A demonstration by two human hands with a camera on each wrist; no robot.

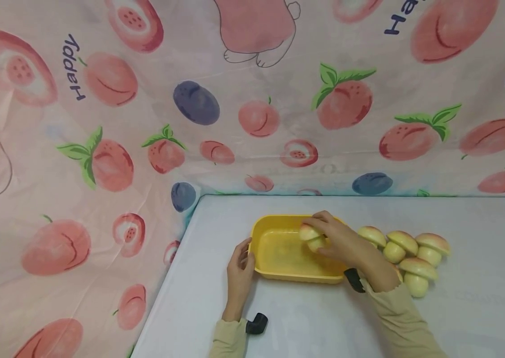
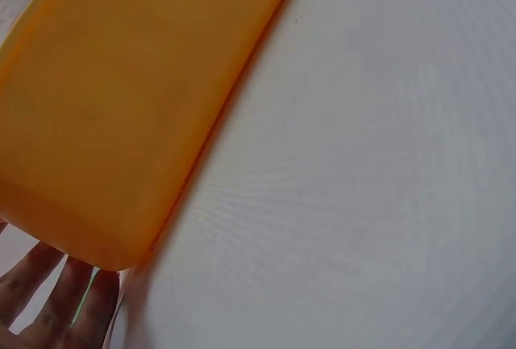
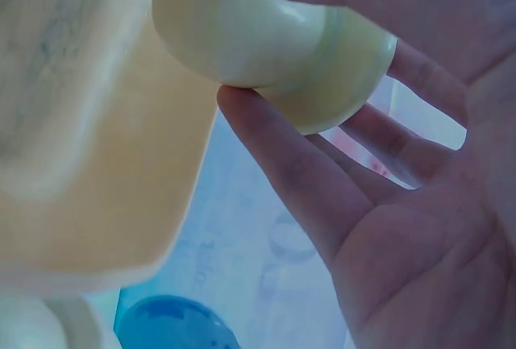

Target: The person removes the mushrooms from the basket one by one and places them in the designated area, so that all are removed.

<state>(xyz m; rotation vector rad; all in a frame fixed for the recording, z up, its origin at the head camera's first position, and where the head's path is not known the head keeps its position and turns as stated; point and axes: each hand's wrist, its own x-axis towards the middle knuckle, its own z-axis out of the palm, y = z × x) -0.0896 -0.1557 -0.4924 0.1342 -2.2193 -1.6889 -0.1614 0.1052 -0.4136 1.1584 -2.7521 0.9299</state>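
A yellow plastic basin (image 1: 279, 248) stands on the white table. My left hand (image 1: 240, 268) touches the outside of its left end; in the left wrist view the left fingers (image 2: 60, 297) lie straight against the basin's end wall (image 2: 97, 244). Above the right part of the basin, my right hand (image 1: 335, 238) grips a toy mushroom (image 1: 316, 242) with a yellow stem and a reddish-topped cap. Seen from the right wrist, the mushroom (image 3: 242, 35) sits between thumb and fingers. The basin's inside shows nothing lying in it where visible.
Several more toy mushrooms (image 1: 419, 268) lie in a cluster right of the basin, partly behind the right forearm. A fruit-printed cloth (image 1: 256, 149) hangs behind the table and along its left side. Black camera mounts (image 1: 257, 323) sit on both wrists.
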